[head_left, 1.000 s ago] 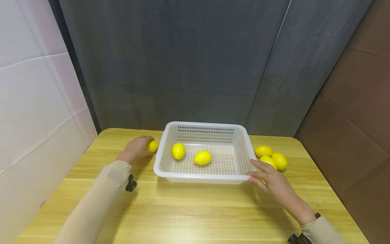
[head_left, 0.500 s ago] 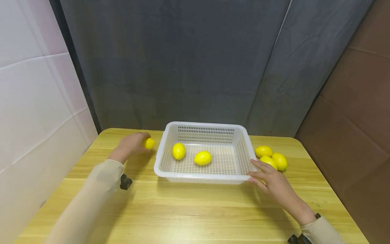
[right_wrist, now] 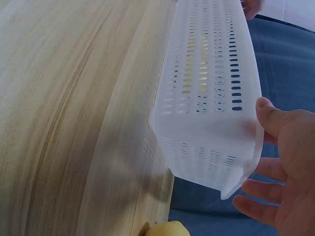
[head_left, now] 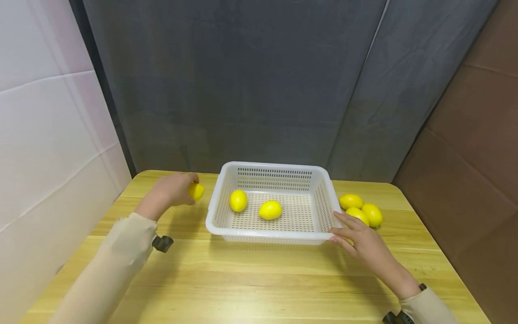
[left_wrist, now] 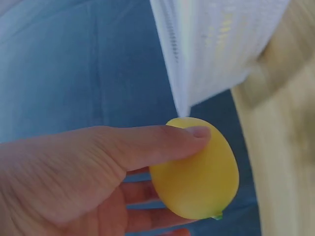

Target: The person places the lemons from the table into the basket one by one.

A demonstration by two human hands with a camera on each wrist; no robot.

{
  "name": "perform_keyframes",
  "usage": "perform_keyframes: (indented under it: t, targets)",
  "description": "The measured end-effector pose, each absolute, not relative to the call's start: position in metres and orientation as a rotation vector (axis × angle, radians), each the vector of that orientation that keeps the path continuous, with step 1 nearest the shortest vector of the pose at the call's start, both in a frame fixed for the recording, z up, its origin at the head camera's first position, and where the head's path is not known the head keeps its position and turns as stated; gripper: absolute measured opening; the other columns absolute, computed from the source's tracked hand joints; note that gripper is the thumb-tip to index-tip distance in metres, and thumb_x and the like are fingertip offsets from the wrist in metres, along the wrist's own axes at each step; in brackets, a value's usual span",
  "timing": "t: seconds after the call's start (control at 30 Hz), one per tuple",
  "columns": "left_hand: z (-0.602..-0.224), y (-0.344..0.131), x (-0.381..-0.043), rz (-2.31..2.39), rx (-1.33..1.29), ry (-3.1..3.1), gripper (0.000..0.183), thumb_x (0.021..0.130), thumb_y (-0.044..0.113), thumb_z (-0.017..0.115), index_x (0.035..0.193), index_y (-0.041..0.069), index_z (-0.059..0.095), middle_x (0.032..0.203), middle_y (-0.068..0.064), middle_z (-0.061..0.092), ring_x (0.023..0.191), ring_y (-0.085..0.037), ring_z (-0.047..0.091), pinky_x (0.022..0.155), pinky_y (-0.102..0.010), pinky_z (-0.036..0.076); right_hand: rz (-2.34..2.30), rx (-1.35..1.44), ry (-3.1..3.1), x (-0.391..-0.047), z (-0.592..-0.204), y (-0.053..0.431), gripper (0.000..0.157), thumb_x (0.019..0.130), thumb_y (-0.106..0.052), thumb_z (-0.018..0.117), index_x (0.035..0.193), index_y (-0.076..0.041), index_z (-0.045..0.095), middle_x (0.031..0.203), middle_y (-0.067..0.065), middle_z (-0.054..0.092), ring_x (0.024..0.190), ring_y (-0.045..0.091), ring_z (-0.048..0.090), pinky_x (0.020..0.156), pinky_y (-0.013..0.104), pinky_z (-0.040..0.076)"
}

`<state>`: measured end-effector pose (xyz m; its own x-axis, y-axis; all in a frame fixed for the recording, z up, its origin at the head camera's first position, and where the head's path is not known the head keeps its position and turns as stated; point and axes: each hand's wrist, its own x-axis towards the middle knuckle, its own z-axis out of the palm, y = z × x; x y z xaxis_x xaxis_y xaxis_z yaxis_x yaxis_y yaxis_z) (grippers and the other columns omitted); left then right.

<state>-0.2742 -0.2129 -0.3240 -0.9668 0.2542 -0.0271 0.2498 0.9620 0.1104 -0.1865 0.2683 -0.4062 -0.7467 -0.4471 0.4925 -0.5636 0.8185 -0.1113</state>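
Observation:
My left hand (head_left: pixel 171 189) grips a yellow lemon (left_wrist: pixel 197 172) with a small green tip, left of the white plastic basket (head_left: pixel 269 233). In the left wrist view the thumb lies across the lemon and the fingers are behind it, partly hidden. Shadow shows on the table under this hand. At the basket's near right corner, my right hand (head_left: pixel 362 240) holds the rim, thumb (right_wrist: pixel 265 103) on its edge and the other fingers spread along the side. Two lemons lie inside the basket, one towards the left (head_left: pixel 238 200) and one near the middle (head_left: pixel 270 210).
Three more lemons (head_left: pixel 371 214) sit grouped on the wooden table (head_left: pixel 259 279), right of the basket and just beyond my right hand. A dark grey curtain (head_left: pixel 243 90) rises behind the table, with a white panel (head_left: pixel 60 135) at left and a brown one (head_left: pixel 477 171) at right.
My left hand has drawn leftward from the basket's left side and slightly up, carrying the lemon along. The right hand stays on the basket corner; the basket and other lemons have not moved.

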Motion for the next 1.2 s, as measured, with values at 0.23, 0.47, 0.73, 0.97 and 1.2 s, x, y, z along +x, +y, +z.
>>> perform_keyframes:
  t: [0.23,0.47,0.73,0.97,1.2]
  targets:
    - [-0.304,-0.2,-0.254,0.13,0.418,3.072,0.051,0.074,0.019,0.085,0.118,0.006,0.062,0.099,-0.01,0.07,0.08,-0.024,0.06,0.072,-0.043,0.053,0.354,0.748,-2.563,-0.187,-0.406,0.268,0.026,0.079,-0.024,0.08,0.104,-0.018,0.079,0.139,0.015,0.061,0.124,0.037,0.06,0.091,0.055,0.055]
    - [-0.29,-0.191,-0.243,0.042,0.473,3.101,0.054,0.073,0.021,0.087,0.118,0.005,0.062,0.097,-0.01,0.07,0.077,-0.023,0.06,0.069,-0.041,0.055,0.346,0.744,-2.554,-0.187,-0.406,0.269,0.025,0.079,-0.024,0.08,0.104,-0.018,0.079,0.138,0.015,0.061,0.124,0.038,0.06,0.091,0.056,0.056]
    - [-0.288,-0.189,-0.239,0.023,0.471,3.093,0.057,0.074,0.023,0.087,0.121,0.005,0.062,0.1,-0.012,0.071,0.078,-0.024,0.061,0.072,-0.043,0.057,0.337,0.757,-2.553,-0.187,-0.405,0.268,0.026,0.078,-0.024,0.081,0.103,-0.018,0.079,0.138,0.015,0.061,0.124,0.037,0.06,0.092,0.055,0.055]
    - [-0.288,-0.185,-0.236,0.034,0.49,3.098,0.056,0.074,0.022,0.088,0.121,0.005,0.063,0.102,-0.011,0.072,0.08,-0.024,0.062,0.076,-0.045,0.057,0.347,0.768,-2.538,-0.188,-0.406,0.268,0.025,0.079,-0.024,0.08,0.103,-0.018,0.079,0.138,0.015,0.061,0.123,0.037,0.061,0.092,0.055,0.055]
    - [-0.292,-0.176,-0.236,0.061,0.517,3.102,0.056,0.073,0.02,0.088,0.122,0.006,0.063,0.107,-0.01,0.072,0.084,-0.024,0.063,0.082,-0.046,0.056,0.351,0.757,-2.547,-0.188,-0.407,0.268,0.025,0.079,-0.024,0.08,0.103,-0.018,0.079,0.138,0.016,0.061,0.124,0.038,0.06,0.092,0.055,0.055]
